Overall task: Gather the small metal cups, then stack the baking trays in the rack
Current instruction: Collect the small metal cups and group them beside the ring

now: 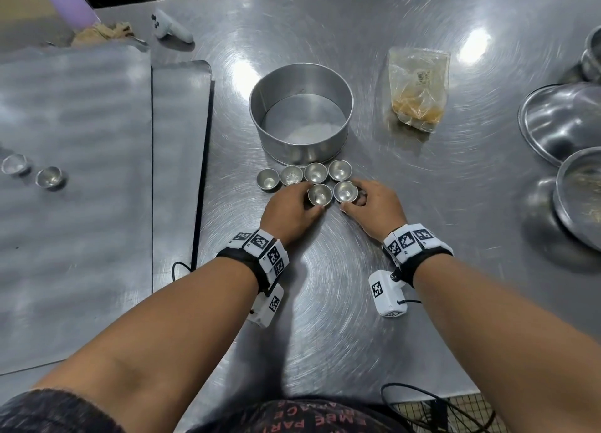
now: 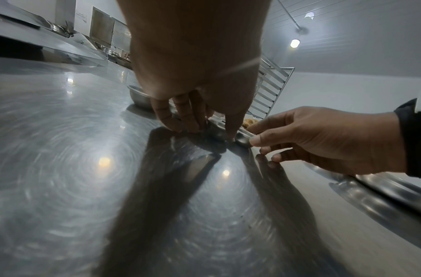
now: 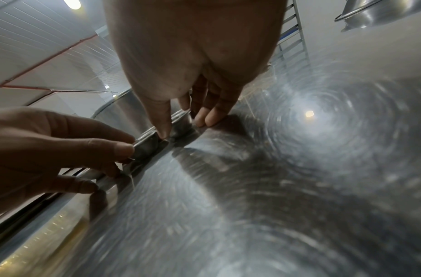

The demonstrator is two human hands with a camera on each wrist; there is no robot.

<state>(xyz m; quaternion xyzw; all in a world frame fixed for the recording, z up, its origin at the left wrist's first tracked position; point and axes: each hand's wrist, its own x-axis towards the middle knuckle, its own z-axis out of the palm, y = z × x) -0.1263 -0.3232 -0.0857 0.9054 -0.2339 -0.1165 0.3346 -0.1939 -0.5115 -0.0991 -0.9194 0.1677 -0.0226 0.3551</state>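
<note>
My left hand (image 1: pixel 291 213) pinches one cup (image 1: pixel 319 194), my right hand (image 1: pixel 374 210) pinches its neighbour (image 1: pixel 345 191), nudging both against the four-cup row (image 1: pixel 303 175) near the round tin (image 1: pixel 300 114), probably to cluster them.

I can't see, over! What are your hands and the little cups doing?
Left hand pinches one cup, right hand another. Four cups grouped by round pan. Two cups remain on tray.

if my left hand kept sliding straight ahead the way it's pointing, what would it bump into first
Probably the back row of small cups, just beyond the cup the left hand grips; the round cake tin stands behind them.
</note>
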